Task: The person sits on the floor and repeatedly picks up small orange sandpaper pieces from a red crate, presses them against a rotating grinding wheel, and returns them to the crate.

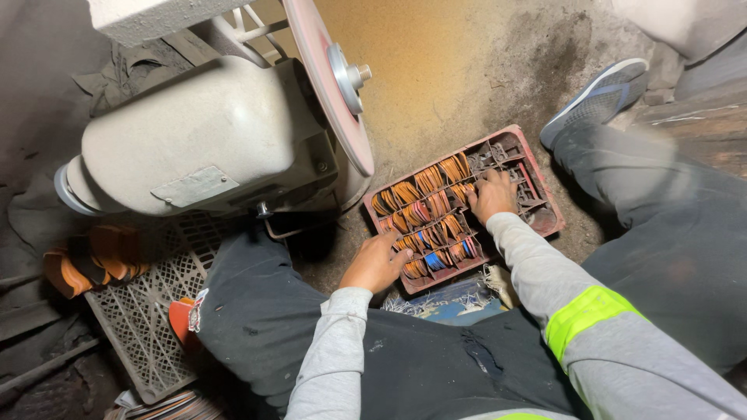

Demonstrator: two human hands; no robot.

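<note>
— Tray (pixel 537 167), red plastic with many small compartments: where did it lie?

— On the dirt floor (pixel 451 78), just in front of the seated person's knees, between the grinding machine (pixel 202 132) and the outstretched leg in dark trousers (pixel 669 225). Most compartments were packed with small orange and brown pieces (pixel 428 204) stood on edge; one blue piece (pixel 433 260) showed in the near row, and the far right compartments looked mostly bare.

— And the hands?

— The right hand (pixel 492 194) lay on top of the middle of the tray, fingers bent down into the pieces. Whether its grip had closed on any of them I could not tell, since the fingertips were hidden. The left hand (pixel 377 263) rested at the tray's near left corner, fingers loosely curled and touching the pieces by the rim; again I could not tell if it was pinching one.

— What stood around it?

— The machine's pinkish disc (pixel 331 85) hung just left of the tray. A grey lattice crate (pixel 144 311) lay under the left knee, with an orange and black bundle (pixel 93 260) beside it. A grey and blue shoe (pixel 599 97) sat on the floor past the tray.
</note>
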